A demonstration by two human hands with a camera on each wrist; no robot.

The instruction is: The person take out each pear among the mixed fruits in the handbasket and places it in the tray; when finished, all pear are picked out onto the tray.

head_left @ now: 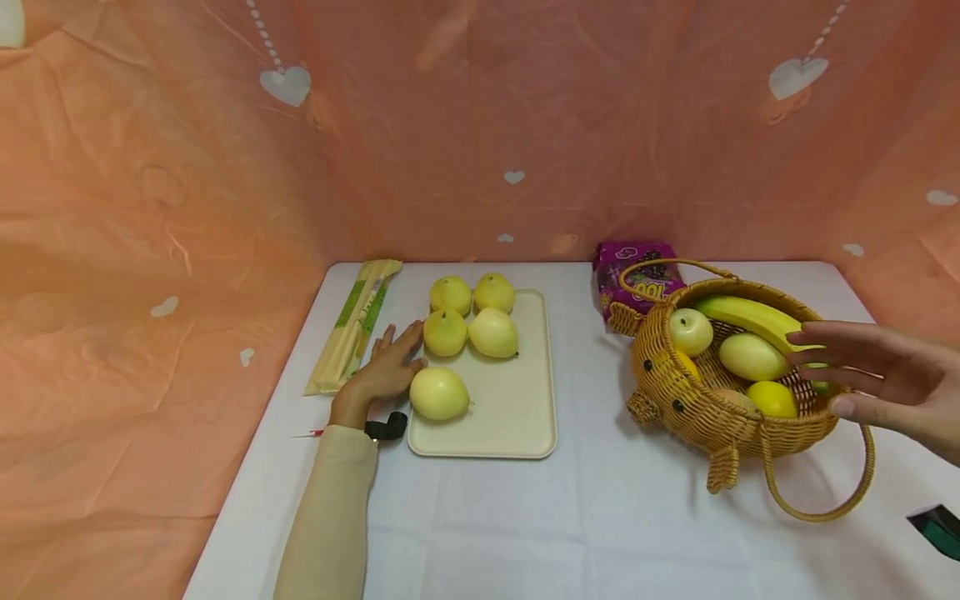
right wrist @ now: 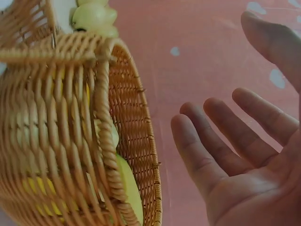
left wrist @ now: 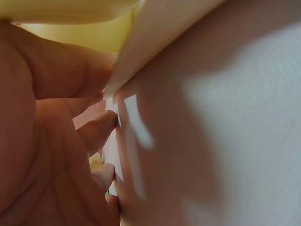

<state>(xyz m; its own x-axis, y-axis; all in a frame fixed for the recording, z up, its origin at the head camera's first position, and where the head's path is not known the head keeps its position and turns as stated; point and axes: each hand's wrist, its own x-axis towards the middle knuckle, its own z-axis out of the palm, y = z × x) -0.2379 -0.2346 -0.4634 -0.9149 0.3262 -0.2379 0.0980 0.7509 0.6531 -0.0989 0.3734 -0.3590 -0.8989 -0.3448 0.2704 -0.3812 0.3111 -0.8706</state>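
Note:
My left hand (head_left: 384,371) rests at the left edge of a cream tray (head_left: 517,417), its fingers fairly straight; in the left wrist view the thumb lies by the tray's side. On the tray sit several pale yellow-green, pear-like fruits (head_left: 439,393). My right hand (head_left: 896,375), fingers spread and empty, hovers over the right side of a wicker basket (head_left: 690,417) with an animal face. Inside the basket are a banana (head_left: 746,317), a pale green apple (head_left: 690,332), a pale oval fruit (head_left: 753,357) and a lemon-yellow fruit (head_left: 772,400); other fruit there is partly hidden.
A purple packet (head_left: 637,271) lies behind the basket. Left of the tray is a long yellow-and-green package (head_left: 356,325). One basket handle (head_left: 821,517) hangs out over the table's front right, near a dark green object (head_left: 937,529). An orange cloth with hearts hangs behind.

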